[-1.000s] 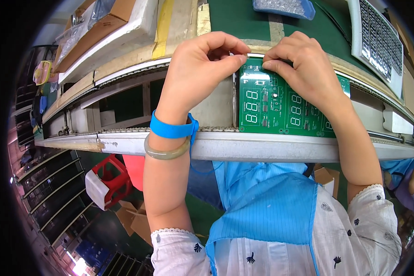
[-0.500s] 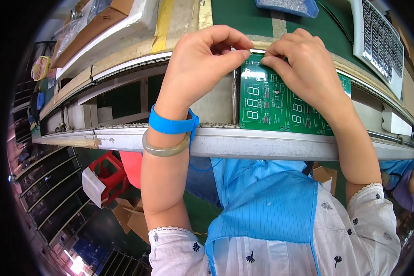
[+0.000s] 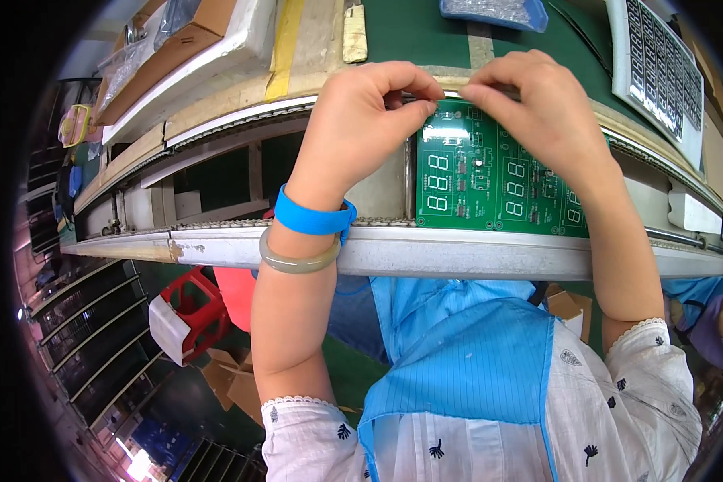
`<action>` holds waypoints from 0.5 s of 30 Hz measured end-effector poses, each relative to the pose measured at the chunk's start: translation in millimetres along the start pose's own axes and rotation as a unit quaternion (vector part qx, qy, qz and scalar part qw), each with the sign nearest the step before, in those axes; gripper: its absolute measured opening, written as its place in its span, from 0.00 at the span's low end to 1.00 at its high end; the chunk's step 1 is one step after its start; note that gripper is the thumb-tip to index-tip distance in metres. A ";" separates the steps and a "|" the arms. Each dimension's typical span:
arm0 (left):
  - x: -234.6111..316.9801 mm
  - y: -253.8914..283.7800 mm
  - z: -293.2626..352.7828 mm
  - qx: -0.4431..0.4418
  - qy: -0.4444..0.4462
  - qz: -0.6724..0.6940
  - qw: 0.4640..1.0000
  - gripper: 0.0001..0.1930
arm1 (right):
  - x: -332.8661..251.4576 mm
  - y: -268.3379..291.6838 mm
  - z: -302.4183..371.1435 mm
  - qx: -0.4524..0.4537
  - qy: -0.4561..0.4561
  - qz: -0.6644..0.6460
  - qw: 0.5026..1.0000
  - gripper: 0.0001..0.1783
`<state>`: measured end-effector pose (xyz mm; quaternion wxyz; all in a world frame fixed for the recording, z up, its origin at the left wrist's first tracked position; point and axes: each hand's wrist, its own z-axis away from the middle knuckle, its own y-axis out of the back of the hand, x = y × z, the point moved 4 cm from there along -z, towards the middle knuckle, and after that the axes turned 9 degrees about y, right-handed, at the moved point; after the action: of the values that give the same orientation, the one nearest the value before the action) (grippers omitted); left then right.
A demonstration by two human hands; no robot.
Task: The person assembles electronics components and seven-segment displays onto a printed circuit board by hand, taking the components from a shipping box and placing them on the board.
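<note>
Surface [image 3: 414,40], green, lies beyond both hands; the rail [image 3: 257,251] runs nearer the body. The board [image 3: 458,210] sits between and below the left hand [image 3: 365,124] and right hand [image 3: 538,112], both narrowly pinched near its far edge; what they hold, I cannot tell. Uneven fingertip pressure could shift or tilt it.

Left grip [image 3: 360,119], right grip [image 3: 534,100], near green board [image 3: 492,183]; blue tray [image 3: 490,22]
</note>
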<state>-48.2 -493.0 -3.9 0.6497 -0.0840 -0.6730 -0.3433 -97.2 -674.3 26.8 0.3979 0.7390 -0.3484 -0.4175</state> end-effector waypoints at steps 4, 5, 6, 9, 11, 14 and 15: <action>3.3 -5.2 -2.5 0.012 -0.026 -0.073 0.997 0.08 | 14.8 4.5 5.4 0.008 -0.092 -0.091 0.992 0.15; 5.2 -6.3 -2.6 0.015 -0.034 -0.098 0.994 0.08 | 16.8 4.4 6.4 0.010 -0.095 -0.091 0.991 0.15; 6.5 -8.2 -2.7 0.012 -0.035 -0.100 0.994 0.08 | 18.0 2.9 6.9 0.003 -0.096 -0.094 0.991 0.14; 12.6 -11.6 -1.8 0.031 -0.062 -0.101 0.992 0.08 | 20.3 2.0 7.7 0.000 -0.090 -0.097 0.991 0.14; 15.6 -12.7 -1.2 0.039 -0.079 -0.116 0.989 0.07 | 20.8 2.0 7.8 0.005 -0.083 -0.098 0.992 0.14; 19.7 -15.3 -2.1 0.041 -0.108 -0.156 0.981 0.08 | 22.6 2.2 9.2 0.014 -0.071 -0.094 0.993 0.14; 20.6 -15.4 -1.9 0.039 -0.109 -0.157 0.981 0.08 | 22.3 2.3 9.1 0.013 -0.070 -0.095 0.993 0.14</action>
<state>-58.2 -512.5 9.7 0.5136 0.0116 -0.7574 -0.4030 -96.6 -696.9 18.2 0.3214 0.7429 -0.3088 -0.4994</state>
